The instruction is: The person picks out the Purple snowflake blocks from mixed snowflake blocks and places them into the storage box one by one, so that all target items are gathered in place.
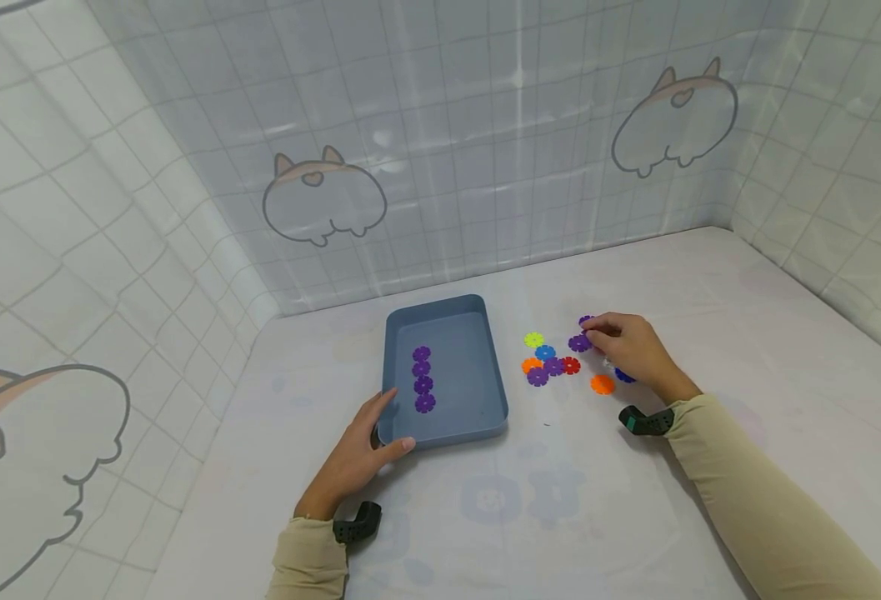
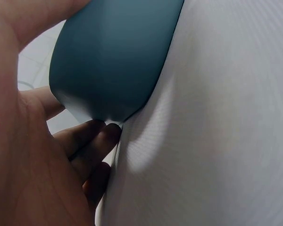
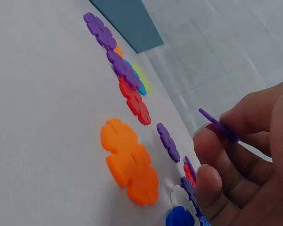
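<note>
My left hand (image 1: 353,454) holds the near left corner of a blue-grey tray (image 1: 464,375). Its thumb lies at the near rim and other fingers curl around the corner, some low against the tray wall (image 2: 113,56) in the left wrist view. Several purple snowflake discs (image 1: 423,385) form a column inside the tray. Right of the tray, my right hand (image 1: 631,350) pinches a purple snowflake disc (image 3: 217,124) between thumb and fingers, raised off the table. Near that hand lie another purple disc (image 1: 578,343) and an orange disc (image 1: 602,384).
Between tray and right hand lie loose discs: a yellow-green one (image 1: 533,339), a light blue one (image 1: 545,353), a red one (image 1: 571,365), and purple and orange ones. Dark blue and white discs (image 3: 177,194) sit below the right hand. Tiled-pattern sheets with cartoon animals surround the table.
</note>
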`<control>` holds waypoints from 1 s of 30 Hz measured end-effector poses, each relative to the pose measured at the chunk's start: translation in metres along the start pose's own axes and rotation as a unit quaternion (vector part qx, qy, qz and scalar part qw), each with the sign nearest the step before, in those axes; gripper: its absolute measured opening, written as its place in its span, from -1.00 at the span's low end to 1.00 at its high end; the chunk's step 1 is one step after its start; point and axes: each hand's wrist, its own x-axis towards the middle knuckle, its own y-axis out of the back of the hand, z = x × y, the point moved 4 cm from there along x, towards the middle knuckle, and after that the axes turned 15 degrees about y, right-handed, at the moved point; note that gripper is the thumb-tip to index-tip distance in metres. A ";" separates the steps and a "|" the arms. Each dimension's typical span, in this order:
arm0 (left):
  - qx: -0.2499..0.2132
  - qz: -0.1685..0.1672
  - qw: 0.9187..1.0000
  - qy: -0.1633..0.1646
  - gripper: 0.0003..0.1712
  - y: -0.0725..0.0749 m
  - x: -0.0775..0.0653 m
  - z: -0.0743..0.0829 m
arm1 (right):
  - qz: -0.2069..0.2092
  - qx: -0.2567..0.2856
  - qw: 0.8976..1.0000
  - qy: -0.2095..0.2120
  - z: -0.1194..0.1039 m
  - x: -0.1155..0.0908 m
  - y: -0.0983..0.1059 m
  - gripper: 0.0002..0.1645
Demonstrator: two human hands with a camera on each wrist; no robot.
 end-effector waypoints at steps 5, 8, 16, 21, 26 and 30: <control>0.003 0.003 1.000 -0.001 0.02 0.000 0.000 0.000 | -0.008 0.010 1.000 -0.009 -0.001 -0.001 -0.002 -0.59; 0.003 0.002 1.000 -0.001 0.01 0.000 -0.001 0.000 | -0.010 0.016 1.000 -0.011 -0.001 -0.001 -0.003 -0.57; 0.002 0.001 1.000 -0.004 0.02 0.000 -0.001 0.001 | -0.013 0.038 0.999 -0.014 -0.002 0.001 -0.008 -0.54; 0.003 0.001 1.000 -0.008 0.01 0.000 -0.001 0.000 | -0.016 0.052 0.998 -0.009 -0.004 0.000 -0.010 -0.55; 0.002 0.000 1.000 -0.009 0.02 0.000 -0.001 0.000 | -0.016 0.053 0.998 -0.013 -0.005 0.000 -0.012 -0.52; 0.002 -0.001 1.000 -0.007 0.02 0.001 -0.001 0.001 | -0.020 0.058 0.998 -0.018 -0.006 0.001 -0.014 -0.49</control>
